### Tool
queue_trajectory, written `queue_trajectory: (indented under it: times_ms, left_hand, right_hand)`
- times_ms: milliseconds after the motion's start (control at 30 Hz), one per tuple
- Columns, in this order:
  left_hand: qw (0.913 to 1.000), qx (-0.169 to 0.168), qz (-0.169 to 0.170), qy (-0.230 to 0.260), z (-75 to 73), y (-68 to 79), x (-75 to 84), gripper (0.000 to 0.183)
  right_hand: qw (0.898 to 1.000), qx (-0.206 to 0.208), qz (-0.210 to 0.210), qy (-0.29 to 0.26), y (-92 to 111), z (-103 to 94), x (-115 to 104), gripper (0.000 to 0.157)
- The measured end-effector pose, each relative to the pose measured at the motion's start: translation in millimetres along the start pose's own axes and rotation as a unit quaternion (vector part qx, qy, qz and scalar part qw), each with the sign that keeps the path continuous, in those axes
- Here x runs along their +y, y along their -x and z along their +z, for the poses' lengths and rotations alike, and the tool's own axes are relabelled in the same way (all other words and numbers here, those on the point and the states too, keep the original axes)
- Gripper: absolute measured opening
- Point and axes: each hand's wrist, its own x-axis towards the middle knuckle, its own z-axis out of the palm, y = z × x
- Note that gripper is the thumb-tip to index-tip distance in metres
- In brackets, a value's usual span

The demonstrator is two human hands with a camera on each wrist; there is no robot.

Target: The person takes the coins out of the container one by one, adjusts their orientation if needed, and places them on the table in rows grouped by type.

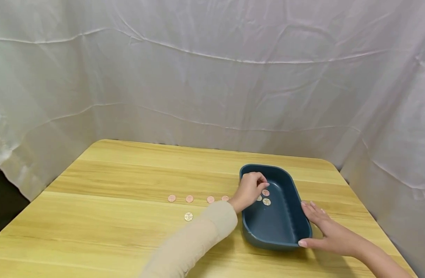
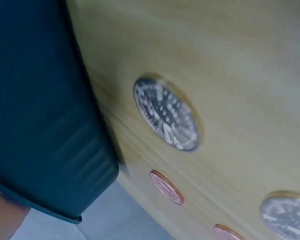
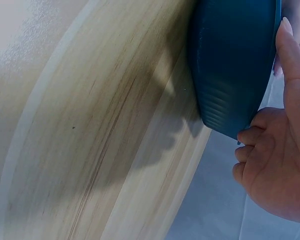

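Note:
In the head view my left hand (image 1: 250, 189) reaches over the left wall of a dark blue plastic bin (image 1: 275, 226). Its thumb and fingertips come together above the bin floor; I cannot tell whether a coin is between them. Just below lie a copper-coloured coin (image 1: 265, 192) and two gold-coloured coins (image 1: 266, 201). At the bin's near right corner, my right hand (image 1: 328, 231) touches the rim, thumb and fingers spread. The right wrist view shows its thumb (image 3: 289, 55) along the bin's edge.
Left of the bin, several copper-coloured coins (image 1: 189, 199) form a row on the wooden table (image 1: 104, 216). A gold-coloured coin (image 1: 188, 216) lies nearer. Another paler coin (image 2: 166, 114) shows beside the bin in the left wrist view. Pale cloth (image 1: 212, 85) hangs behind the table.

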Motion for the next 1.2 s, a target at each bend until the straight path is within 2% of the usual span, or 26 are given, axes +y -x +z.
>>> queue_trajectory:
  times_ms: [133, 233, 333, 467, 633, 767, 1033, 1200]
  left_hand:
    - [0.9992, -0.023, -0.013, -0.030, 3.0, -5.9, -1.5, 0.009]
    - [0.9938, -0.065, -0.018, -0.088, 5.0, -9.8, -2.3, 0.009]
    - [0.9775, -0.110, -0.014, -0.179, 7.7, -13.4, -3.3, 0.009]
    - [0.9480, -0.149, -0.019, -0.281, 12.6, -17.3, -2.8, 0.007]
    - [0.9144, -0.176, -0.039, -0.363, 16.9, -18.1, 1.4, 0.012]
    - [0.8984, -0.181, -0.049, -0.397, 18.8, -16.9, 2.4, 0.013]
    - [0.8864, -0.189, -0.071, -0.417, 22.8, -17.6, 3.7, 0.021]
    - [0.8873, -0.185, -0.079, -0.415, 25.6, -18.2, 3.6, 0.018]
  right_hand:
    - [1.000, 0.003, -0.007, 0.012, -0.1, -0.7, -1.2, 0.091]
    - [1.000, 0.004, -0.013, 0.017, -0.2, -1.0, -2.3, 0.091]
    - [1.000, 0.004, -0.014, 0.014, -0.1, -1.2, -2.8, 0.091]
    - [1.000, 0.004, -0.011, 0.013, 0.6, -1.2, -2.4, 0.092]
    - [1.000, 0.004, -0.010, 0.010, 0.5, -1.0, -1.2, 0.091]
    - [1.000, 0.002, -0.012, 0.004, 0.1, -0.7, -1.7, 0.091]
    - [1.000, -0.003, 0.004, -0.011, 1.5, -0.5, -2.5, 0.091]
    - [1.000, 0.003, -0.004, 0.004, 1.4, 0.2, -0.8, 0.091]
